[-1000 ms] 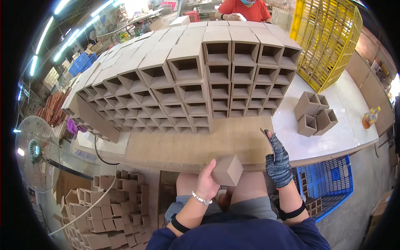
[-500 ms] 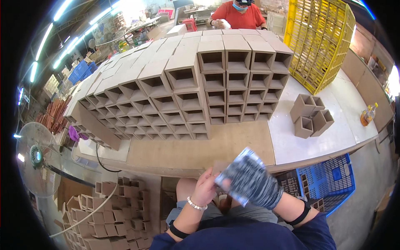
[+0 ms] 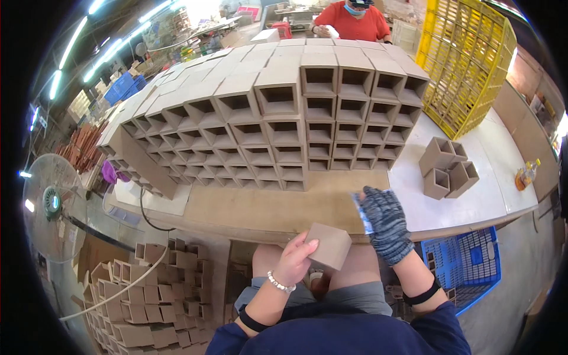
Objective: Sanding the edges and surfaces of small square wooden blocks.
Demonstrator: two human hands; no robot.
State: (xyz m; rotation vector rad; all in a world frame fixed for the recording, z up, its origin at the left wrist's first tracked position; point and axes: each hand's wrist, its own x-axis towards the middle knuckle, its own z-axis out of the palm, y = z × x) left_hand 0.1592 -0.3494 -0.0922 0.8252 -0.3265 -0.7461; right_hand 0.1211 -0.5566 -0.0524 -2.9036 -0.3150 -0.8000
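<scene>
My bare left hand [image 3: 292, 261], a beaded bracelet at its wrist, grips a small square brown board box [image 3: 330, 246] by its left side, above my lap at the table's near edge. A smooth face of the box is turned up; whether its ends are open is hidden. To the right and farther forward, my right hand [image 3: 387, 223] wears a grey knitted glove with bare fingertips. Its fingers are closed on a pale blue and white sheet [image 3: 362, 214], which stands apart from the box. Material of the sheet cannot be made out.
A tall stack of open brown boxes [image 3: 239, 83] spans the table [image 3: 254, 204]. Several loose boxes [image 3: 438, 155], a bottle [image 3: 525, 176] and a yellow crate [image 3: 461, 71] are to the right. A blue crate [image 3: 470, 260], more boxes [image 3: 139, 296] and a fan [image 3: 53, 204] stand below. A person [image 3: 355, 23] works opposite.
My right hand has drawn away from the box, forward and to the right, taking the sheet along. The box, earlier mostly covered, now shows in my left hand. The view has shifted slightly.
</scene>
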